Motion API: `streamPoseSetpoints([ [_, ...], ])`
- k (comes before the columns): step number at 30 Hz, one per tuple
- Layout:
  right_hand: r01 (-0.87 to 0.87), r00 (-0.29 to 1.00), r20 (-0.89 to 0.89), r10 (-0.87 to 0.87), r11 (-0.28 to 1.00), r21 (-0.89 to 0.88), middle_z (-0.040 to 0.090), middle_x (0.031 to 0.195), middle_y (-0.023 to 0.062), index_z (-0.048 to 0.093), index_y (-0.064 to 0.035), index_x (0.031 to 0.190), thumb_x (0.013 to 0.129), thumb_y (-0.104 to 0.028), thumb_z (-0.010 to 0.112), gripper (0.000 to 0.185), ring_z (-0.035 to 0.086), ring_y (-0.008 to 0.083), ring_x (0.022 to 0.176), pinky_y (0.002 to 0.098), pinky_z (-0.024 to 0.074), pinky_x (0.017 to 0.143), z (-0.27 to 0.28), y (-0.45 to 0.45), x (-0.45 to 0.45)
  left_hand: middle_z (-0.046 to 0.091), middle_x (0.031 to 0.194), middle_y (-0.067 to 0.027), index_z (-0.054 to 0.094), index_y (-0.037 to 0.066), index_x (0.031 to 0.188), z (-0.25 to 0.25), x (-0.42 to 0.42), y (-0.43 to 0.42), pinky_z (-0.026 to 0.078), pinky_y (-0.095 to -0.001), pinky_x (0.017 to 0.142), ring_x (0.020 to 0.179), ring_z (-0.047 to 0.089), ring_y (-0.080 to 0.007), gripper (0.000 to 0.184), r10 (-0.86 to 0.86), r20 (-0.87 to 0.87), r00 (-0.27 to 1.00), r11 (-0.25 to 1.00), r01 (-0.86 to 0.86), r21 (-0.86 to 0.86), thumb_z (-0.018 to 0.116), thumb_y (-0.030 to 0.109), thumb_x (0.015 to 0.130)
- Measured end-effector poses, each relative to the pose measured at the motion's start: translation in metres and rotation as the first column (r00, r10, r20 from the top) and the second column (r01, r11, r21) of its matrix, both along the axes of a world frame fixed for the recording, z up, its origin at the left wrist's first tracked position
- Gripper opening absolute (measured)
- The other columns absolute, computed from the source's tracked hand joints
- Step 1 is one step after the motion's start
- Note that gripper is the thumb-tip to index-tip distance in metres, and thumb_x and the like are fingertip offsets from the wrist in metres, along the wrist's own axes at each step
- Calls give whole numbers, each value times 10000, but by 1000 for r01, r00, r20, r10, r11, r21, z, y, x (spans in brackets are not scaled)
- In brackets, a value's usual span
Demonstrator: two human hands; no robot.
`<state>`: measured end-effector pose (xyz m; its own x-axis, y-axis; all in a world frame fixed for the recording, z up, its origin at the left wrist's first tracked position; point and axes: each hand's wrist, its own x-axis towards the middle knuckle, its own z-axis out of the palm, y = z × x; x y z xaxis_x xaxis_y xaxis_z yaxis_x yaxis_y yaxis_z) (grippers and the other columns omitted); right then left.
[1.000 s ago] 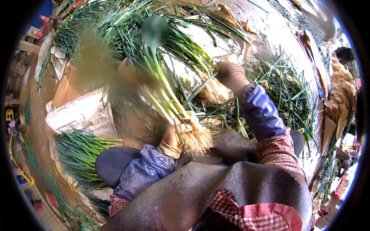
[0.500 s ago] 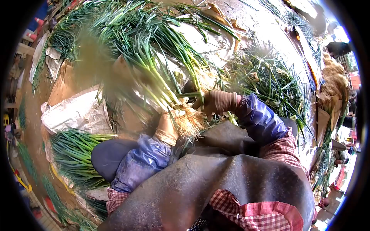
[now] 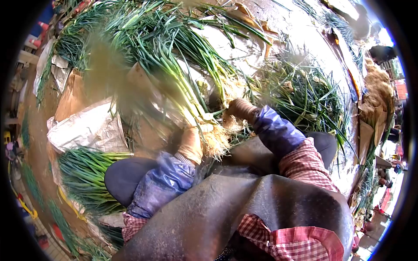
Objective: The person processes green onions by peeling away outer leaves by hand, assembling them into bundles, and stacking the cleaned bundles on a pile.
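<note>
My gloved left hand (image 3: 190,144) is closed around the lower stalks of a bunch of green onions (image 3: 185,93), just above its pale, stringy roots (image 3: 216,141). The green tops of that bunch point up and away. Close to the root end, on its right side, is my gloved right hand (image 3: 241,110), fingers bent downward; whatever they grip, if anything, is hidden. Behind the right hand lies a second bunch of onions (image 3: 209,56) with its roots toward me.
Loose green leaves (image 3: 305,93) are heaped at right. At lower left, more onions (image 3: 85,176) lie beside a white sack (image 3: 89,126). Brown fibrous material (image 3: 378,87) is piled at far right. A dark apron (image 3: 261,200) covers my lap.
My right hand has come down from the second bunch's roots to beside the held bunch. The long leaf it held earlier no longer shows in it. My left hand keeps its hold.
</note>
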<state>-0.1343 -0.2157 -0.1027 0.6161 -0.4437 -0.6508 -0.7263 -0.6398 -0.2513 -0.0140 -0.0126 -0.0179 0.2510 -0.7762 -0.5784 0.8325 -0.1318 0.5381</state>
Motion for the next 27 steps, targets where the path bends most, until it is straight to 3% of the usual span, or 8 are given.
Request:
streamPoseSetpoints([
  [3, 438, 796, 95, -598, 677, 592, 612, 635, 34, 675, -49, 963, 779, -199, 636, 241, 578, 125, 467, 261, 455, 403, 56, 22, -9, 625, 963, -77, 611, -13, 1079, -9, 2, 2, 485, -324, 843, 900, 591, -220, 370, -36, 17, 999, 999, 36, 11, 579, -22, 710],
  [6, 209, 882, 116, -457, 599, 773, 587, 622, 6, 626, -44, 1071, 823, -160, 613, 274, 577, 87, 482, 218, 443, 399, 104, 26, -6, 624, 960, -79, 603, -14, 1080, 1, -1, -1, 486, -326, 844, 899, 592, -222, 366, -44, -11, 999, 999, 43, -20, 578, -21, 714],
  [10, 285, 834, 72, -547, 538, 793, 637, 752, 33, 573, -62, 1212, 873, -189, 580, 363, 603, 84, 533, 206, 459, 412, 75, 8, -23, 623, 949, -80, 587, -14, 1070, 6, 1, 0, 485, -328, 845, 894, 595, -228, 358, -12, -74, 997, 998, 7, -68, 581, -29, 712],
  [14, 425, 897, -98, -430, 782, 456, 603, 602, 44, 684, -116, 997, 833, -386, 651, 318, 568, 107, 486, 267, 452, 413, 17, 13, -30, 621, 940, -89, 588, -10, 1046, -10, 1, 1, 488, -333, 836, 898, 594, -224, 343, -24, -87, 996, 995, 15, -102, 587, -41, 705],
  [16, 240, 952, 90, -294, 892, 383, 606, 608, 68, 686, -95, 956, 822, -453, 609, 389, 575, 165, 541, 352, 484, 561, -43, 28, -43, 627, 916, -85, 594, -7, 1047, 4, 0, 0, 499, -318, 800, 861, 603, -207, 331, 0, -96, 995, 997, -8, -79, 591, -32, 717],
  [24, -273, 869, 441, 224, 961, 50, 630, 693, 180, 635, -21, 856, 717, -130, 582, 184, 604, 311, 617, 395, 502, 588, 100, 68, 2, 632, 854, -82, 606, -18, 990, -9, 6, -2, 521, -311, 718, 777, 608, -203, 256, -74, 13, 997, 996, 73, 55, 594, 49, 743],
  [26, -115, 888, 436, -145, 849, 516, 637, 670, 123, 645, -64, 860, 751, -103, 571, 138, 608, 207, 583, 332, 504, 537, 91, 51, -10, 631, 878, -93, 597, -25, 1006, -11, 5, 0, 526, -334, 741, 797, 611, -220, 275, -105, -134, 985, 992, 94, -82, 576, 43, 740],
  [27, -146, 854, 405, -327, 596, 790, 638, 693, 78, 648, -89, 855, 841, -186, 591, 113, 595, 114, 592, 274, 491, 510, 100, 38, -15, 630, 915, -109, 589, -29, 1035, -10, 4, 0, 529, -355, 764, 825, 616, -236, 311, -17, -143, 990, 995, 2, -103, 567, 40, 733],
])
